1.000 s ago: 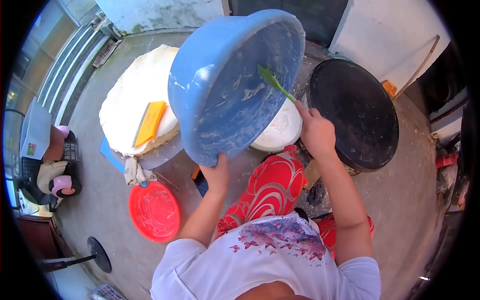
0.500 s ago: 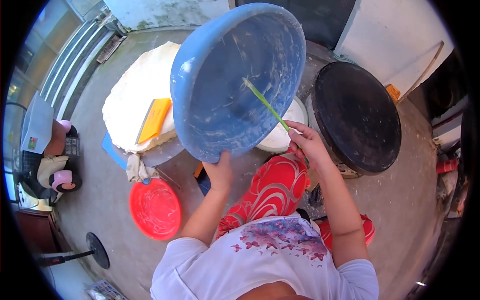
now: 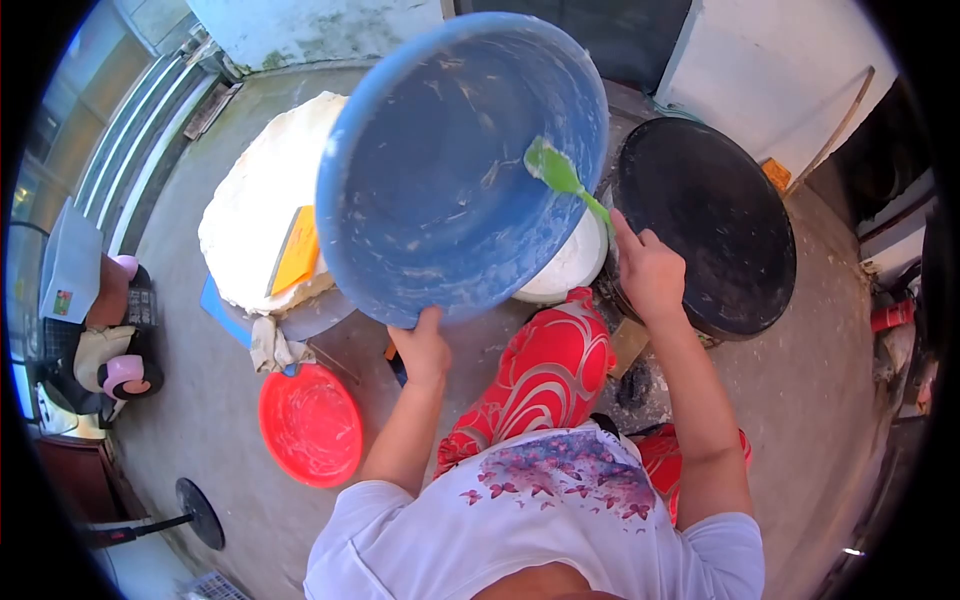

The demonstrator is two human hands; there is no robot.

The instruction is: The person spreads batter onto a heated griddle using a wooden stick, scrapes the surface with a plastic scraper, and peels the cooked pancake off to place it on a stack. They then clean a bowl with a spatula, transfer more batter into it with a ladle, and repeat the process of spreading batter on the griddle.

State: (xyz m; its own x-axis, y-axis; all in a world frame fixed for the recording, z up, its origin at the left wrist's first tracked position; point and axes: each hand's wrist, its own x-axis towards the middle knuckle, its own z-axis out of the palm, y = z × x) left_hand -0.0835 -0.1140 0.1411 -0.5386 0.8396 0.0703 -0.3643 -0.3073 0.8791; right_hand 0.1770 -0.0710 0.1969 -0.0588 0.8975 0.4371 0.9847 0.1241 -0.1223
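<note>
A large blue basin [image 3: 430, 190], smeared inside with white residue, is tilted up with its opening toward me. My left hand [image 3: 422, 350] is closed on its lower rim. My right hand [image 3: 650, 268] grips the handle of a green spatula [image 3: 556, 170], whose broad head lies against the basin's right inner wall. Partly hidden behind the basin is a pale container [image 3: 568, 262] with white contents. To the left, an orange scraper [image 3: 296, 254] rests on a big white mass [image 3: 262, 190].
A round black lid or griddle [image 3: 705, 225] stands at the right. On the floor at the lower left are a red basin [image 3: 311, 425] and a black disc on a pole [image 3: 200, 513]. Steps [image 3: 150, 140] rise at the upper left, and a white cloth [image 3: 272, 345] hangs above the red basin.
My right hand has moved right and up, and the spatula's head now shows broadside at the right inner wall. The blue basin has shifted slightly left with my left hand.
</note>
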